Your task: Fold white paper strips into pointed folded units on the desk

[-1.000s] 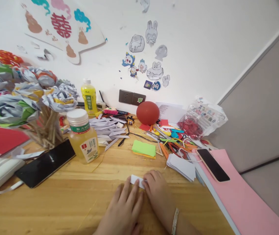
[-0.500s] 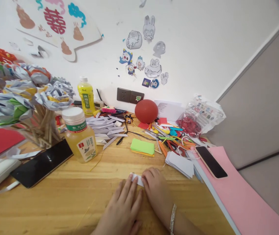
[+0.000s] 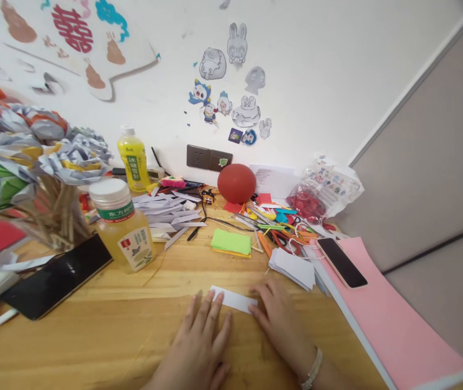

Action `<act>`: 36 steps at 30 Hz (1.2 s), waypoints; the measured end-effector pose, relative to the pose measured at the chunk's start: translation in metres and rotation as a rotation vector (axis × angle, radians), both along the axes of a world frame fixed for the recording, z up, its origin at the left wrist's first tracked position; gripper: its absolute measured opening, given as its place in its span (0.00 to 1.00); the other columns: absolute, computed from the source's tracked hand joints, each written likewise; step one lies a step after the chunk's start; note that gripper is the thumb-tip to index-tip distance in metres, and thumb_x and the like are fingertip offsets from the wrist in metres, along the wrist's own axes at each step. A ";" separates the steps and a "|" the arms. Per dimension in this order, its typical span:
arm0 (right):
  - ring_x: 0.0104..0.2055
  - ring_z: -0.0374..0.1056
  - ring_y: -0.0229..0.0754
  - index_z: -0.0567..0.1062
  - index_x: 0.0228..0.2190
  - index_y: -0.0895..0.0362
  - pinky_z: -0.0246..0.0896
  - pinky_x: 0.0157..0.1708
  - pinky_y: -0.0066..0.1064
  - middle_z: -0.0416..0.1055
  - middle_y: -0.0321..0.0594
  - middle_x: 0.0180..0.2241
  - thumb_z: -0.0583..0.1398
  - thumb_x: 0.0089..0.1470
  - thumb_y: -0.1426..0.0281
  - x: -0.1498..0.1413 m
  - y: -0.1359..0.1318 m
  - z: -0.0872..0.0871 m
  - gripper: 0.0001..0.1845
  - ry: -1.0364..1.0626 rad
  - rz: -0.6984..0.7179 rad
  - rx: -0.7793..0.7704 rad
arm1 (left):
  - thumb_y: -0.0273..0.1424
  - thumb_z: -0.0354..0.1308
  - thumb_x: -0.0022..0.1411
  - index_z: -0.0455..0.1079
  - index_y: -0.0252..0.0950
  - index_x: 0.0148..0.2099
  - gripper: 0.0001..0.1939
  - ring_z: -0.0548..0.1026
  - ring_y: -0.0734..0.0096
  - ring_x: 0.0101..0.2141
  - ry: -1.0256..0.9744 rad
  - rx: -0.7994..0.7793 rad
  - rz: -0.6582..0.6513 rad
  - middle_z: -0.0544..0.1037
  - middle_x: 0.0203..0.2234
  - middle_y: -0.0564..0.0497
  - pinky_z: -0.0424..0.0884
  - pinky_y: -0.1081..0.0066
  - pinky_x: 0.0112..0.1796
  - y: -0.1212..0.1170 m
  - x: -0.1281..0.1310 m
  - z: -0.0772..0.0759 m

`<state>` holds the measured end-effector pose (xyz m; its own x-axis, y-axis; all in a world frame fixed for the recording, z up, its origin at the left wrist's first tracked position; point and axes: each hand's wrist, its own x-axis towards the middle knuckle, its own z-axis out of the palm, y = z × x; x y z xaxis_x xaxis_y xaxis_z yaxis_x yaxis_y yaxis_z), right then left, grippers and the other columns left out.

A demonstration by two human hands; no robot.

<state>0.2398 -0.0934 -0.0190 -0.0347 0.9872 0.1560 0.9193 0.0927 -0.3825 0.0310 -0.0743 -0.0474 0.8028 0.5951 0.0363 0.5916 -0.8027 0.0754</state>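
Observation:
A white paper strip (image 3: 235, 299) lies flat on the wooden table, slanting slightly down to the right. Two fingertips of my left hand (image 3: 202, 338) press on its left end, with the fingers stretched out and spread. At the strip's right end is my right hand (image 3: 282, 322); its thumb touches the corner and its forefinger curves just above, a gap between them. A bracelet (image 3: 312, 369) circles my right wrist. Beyond the strip sit a stack of green paper slips (image 3: 231, 241) and a stack of white paper slips (image 3: 293, 268).
A drink bottle (image 3: 123, 230) and a black tablet-like slab (image 3: 58, 276) stand and lie to the left, beside paper flowers (image 3: 75, 157). Cut white strips (image 3: 170, 214), a red balloon (image 3: 236, 183) and scissors line the back. A phone (image 3: 342, 262) rests on pink paper (image 3: 402, 319) at right.
My right hand has moved right, away from my left, and much more of the white strip now shows between them. The view has shifted slightly to the right.

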 end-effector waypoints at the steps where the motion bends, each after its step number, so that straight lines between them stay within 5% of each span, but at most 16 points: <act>1: 0.42 0.63 0.49 0.70 0.39 0.55 0.59 0.42 0.41 0.68 0.42 0.39 0.60 0.52 0.74 0.006 -0.004 0.000 0.10 0.029 -0.006 -0.001 | 0.37 0.57 0.55 0.55 0.34 0.63 0.34 0.46 0.35 0.61 0.008 -0.009 0.007 0.49 0.62 0.29 0.45 0.37 0.55 -0.001 0.001 0.005; 5: 0.44 0.62 0.48 0.70 0.38 0.55 0.58 0.45 0.39 0.67 0.42 0.39 0.57 0.55 0.72 0.014 -0.011 -0.002 0.06 0.162 0.005 0.045 | 0.44 0.52 0.61 0.58 0.35 0.61 0.30 0.49 0.36 0.60 0.008 -0.040 0.029 0.52 0.61 0.30 0.48 0.39 0.55 -0.001 0.003 0.020; 13: 0.44 0.61 0.47 0.71 0.36 0.56 0.57 0.45 0.39 0.66 0.41 0.39 0.62 0.50 0.74 0.002 0.003 0.000 0.09 0.232 -0.023 -0.012 | 0.51 0.48 0.61 0.58 0.40 0.61 0.32 0.54 0.39 0.59 0.028 -0.036 0.015 0.56 0.60 0.34 0.50 0.38 0.54 0.003 -0.002 0.026; 18: 0.43 0.61 0.45 0.71 0.35 0.55 0.57 0.44 0.37 0.66 0.39 0.38 0.62 0.50 0.75 0.010 0.000 0.006 0.08 0.231 0.023 -0.018 | 0.42 0.59 0.55 0.64 0.38 0.57 0.29 0.64 0.40 0.54 0.015 0.055 0.003 0.65 0.56 0.33 0.53 0.37 0.51 0.012 -0.005 0.029; 25: 0.42 0.60 0.44 0.71 0.34 0.54 0.56 0.43 0.34 0.66 0.37 0.37 0.64 0.46 0.77 -0.020 0.015 0.005 0.12 0.189 0.133 0.000 | 0.27 0.50 0.64 0.69 0.35 0.49 0.12 0.72 0.59 0.45 -0.290 0.385 -0.062 0.76 0.45 0.46 0.65 0.60 0.46 0.042 -0.002 0.022; 30: 0.41 0.61 0.42 0.70 0.30 0.56 0.56 0.41 0.32 0.67 0.35 0.35 0.63 0.46 0.80 -0.036 0.030 0.000 0.10 0.249 0.196 0.048 | 0.25 0.51 0.64 0.70 0.36 0.36 0.07 0.69 0.66 0.31 -0.298 0.331 -0.019 0.74 0.29 0.51 0.65 0.66 0.34 0.042 0.000 0.020; 36: 0.38 0.63 0.40 0.72 0.27 0.56 0.58 0.40 0.30 0.68 0.35 0.31 0.59 0.50 0.80 -0.030 0.032 0.001 0.08 0.408 0.279 0.065 | 0.24 0.53 0.62 0.68 0.36 0.35 0.04 0.67 0.64 0.34 -0.325 0.262 0.029 0.72 0.31 0.50 0.64 0.67 0.36 0.045 -0.004 0.021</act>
